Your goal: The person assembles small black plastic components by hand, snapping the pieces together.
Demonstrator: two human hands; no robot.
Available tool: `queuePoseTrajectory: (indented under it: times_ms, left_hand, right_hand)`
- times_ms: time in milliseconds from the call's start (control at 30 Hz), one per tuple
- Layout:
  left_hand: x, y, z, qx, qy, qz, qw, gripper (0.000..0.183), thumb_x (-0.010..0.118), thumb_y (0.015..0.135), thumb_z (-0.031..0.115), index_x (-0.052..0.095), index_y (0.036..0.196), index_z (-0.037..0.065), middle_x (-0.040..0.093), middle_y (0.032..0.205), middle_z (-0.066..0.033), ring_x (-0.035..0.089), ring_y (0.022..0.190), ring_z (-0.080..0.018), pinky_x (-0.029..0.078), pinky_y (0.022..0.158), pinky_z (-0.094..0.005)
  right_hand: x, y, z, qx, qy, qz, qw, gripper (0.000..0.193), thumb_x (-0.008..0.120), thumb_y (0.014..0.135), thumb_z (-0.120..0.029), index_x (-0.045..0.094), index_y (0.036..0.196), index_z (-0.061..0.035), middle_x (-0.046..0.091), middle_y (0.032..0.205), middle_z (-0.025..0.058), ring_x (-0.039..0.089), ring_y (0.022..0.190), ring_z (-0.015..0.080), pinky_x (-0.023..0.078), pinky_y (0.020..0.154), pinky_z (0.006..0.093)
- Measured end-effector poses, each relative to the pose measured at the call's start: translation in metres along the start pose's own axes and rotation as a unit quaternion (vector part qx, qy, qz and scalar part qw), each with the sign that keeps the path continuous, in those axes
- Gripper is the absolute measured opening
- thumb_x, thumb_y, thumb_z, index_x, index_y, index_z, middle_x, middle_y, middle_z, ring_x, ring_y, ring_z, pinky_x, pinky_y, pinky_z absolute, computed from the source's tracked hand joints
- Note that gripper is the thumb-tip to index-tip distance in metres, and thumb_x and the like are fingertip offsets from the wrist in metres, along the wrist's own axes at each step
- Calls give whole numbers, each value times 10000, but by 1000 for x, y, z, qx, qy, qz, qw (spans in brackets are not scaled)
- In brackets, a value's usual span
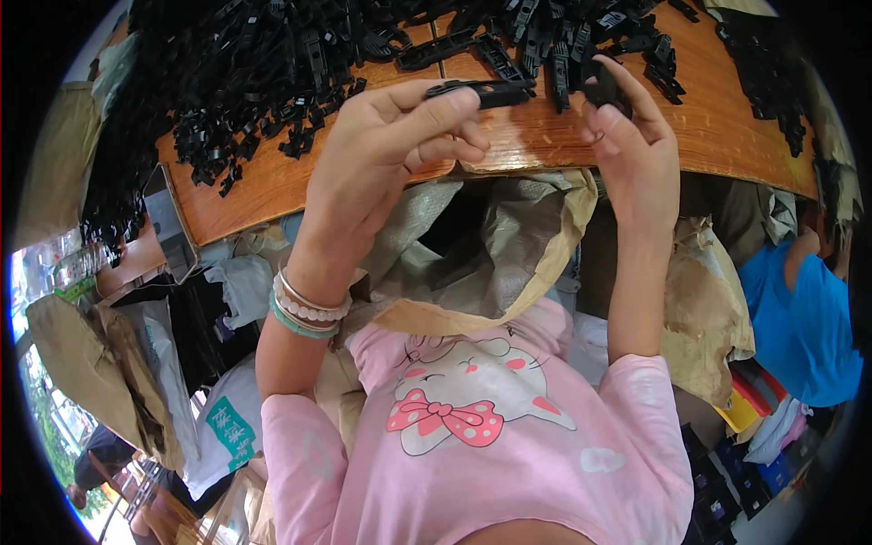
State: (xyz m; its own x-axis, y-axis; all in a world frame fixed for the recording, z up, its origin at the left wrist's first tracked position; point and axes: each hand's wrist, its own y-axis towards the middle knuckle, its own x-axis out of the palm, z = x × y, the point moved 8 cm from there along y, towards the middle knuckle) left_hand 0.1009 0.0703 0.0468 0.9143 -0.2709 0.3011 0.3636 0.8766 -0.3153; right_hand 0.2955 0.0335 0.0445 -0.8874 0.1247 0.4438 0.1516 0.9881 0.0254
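Between the thumb and fingers of my left hand is a long black plastic part, held level above the near edge of the wooden table. My right hand pinches a smaller, dark curved plastic part with thumb and index finger. The two parts are apart, the right one a little to the side of the left one's tip. Just beyond my hands lies a heap of long black plastic parts. To the left, smaller black pieces are piled on the table.
An open woven sack with a brown paper rim hangs between the table edge and my lap. More black parts lie at the far right. Paper sacks and bags stand on both sides. A person in blue is at the right.
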Motion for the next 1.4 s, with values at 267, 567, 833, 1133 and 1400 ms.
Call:
queuePoseTrajectory:
  times_ms: [267, 567, 833, 1133, 1400]
  left_hand:
    - [12, -9, -16, -86, -9, -92, 992, 436, 505, 949, 396, 614, 839, -12, 562, 626, -29, 470, 509, -60, 359, 453, -177]
    - [17, -20, -13, -36, -3, -66, 997, 406, 468, 965, 346, 636, 870, -12, 601, 730, -46, 509, 583, -92, 376, 496, -205]
    - [32, -28, -5, -26, 122, -86, 989, 245, 635, 869, 252, 650, 866, 8, 609, 747, -20, 530, 643, -73, 422, 598, -216]
    - [37, -26, -18, -42, 86, -119, 988, 251, 674, 832, 238, 665, 856, -11, 651, 807, -26, 571, 743, -68, 450, 677, -212]
    - [-15, 34, 35, 332, 586, 101, 732, 204, 685, 802, 187, 656, 899, 10, 593, 763, -52, 570, 661, -160, 463, 631, -285]
  right_hand:
    - [60, -15, -33, -258, -456, -119, 844, 357, 775, 638, -48, 695, 987, -51, 580, 931, 55, 532, 820, 185, 452, 700, 293]
    - [65, -17, -33, -271, -469, -150, 827, 343, 750, 651, -64, 684, 986, -28, 608, 937, 67, 538, 817, 217, 413, 733, 321]
    - [77, -27, -32, -316, -469, -164, 809, 358, 744, 621, -94, 685, 971, -47, 618, 922, 56, 539, 815, 216, 383, 740, 331]
    - [77, -41, -28, -359, -497, -141, 777, 334, 736, 644, -73, 677, 967, -12, 628, 932, 92, 562, 818, 246, 427, 741, 337]
    - [38, -38, 13, -91, -448, -162, 874, 272, 730, 723, -79, 656, 976, -15, 625, 960, 112, 610, 763, 225, 490, 671, 318]
